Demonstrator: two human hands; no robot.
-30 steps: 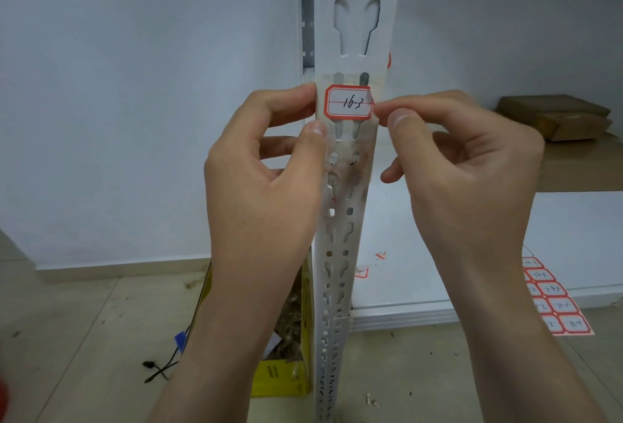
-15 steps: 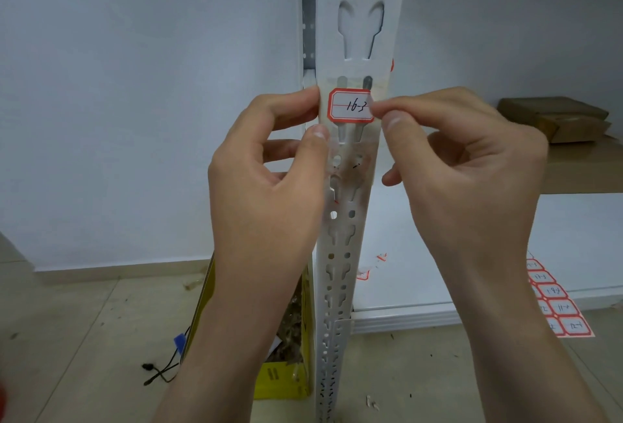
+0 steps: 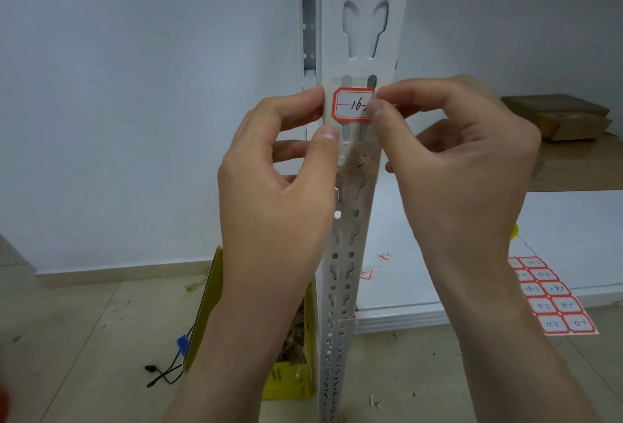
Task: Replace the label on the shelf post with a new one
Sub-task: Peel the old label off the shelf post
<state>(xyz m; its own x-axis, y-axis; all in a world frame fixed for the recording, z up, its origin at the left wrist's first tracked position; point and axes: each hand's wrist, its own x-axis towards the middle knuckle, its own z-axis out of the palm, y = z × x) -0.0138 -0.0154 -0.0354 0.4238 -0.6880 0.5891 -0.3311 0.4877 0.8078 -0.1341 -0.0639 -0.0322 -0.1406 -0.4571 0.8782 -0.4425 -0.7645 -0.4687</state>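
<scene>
In the head camera view, a tall white post (image 3: 350, 254) full of holes stands upright in the middle, going from the floor (image 3: 84, 338) up past the top of the picture. A white label (image 3: 352, 104) with a red border sits on the front of the post, a bit above the middle of it. It has "16" written on it in pen, and the rest of the writing is hidden. The left hand (image 3: 279, 193) is curled at the left edge of the post. Its first finger touches the post's left edge right beside the label, and its thumb presses the post just under the label's left corner. The right hand (image 3: 462, 169) is curled too, at the right edge of the post. Its thumb and first finger are closed together on the right end of the label and cover that end. A yellow box (image 3: 290, 379) stands on the floor just left of the post's foot, behind the left arm. A black cord (image 3: 165, 372) lies on the floor left of the box. On the white shelf (image 3: 421, 308) low on the right lies a sheet of labels (image 3: 553, 298), near the shelf's front edge. Brown cardboard boxes (image 3: 563, 116) sit on a higher shelf at the right edge.
</scene>
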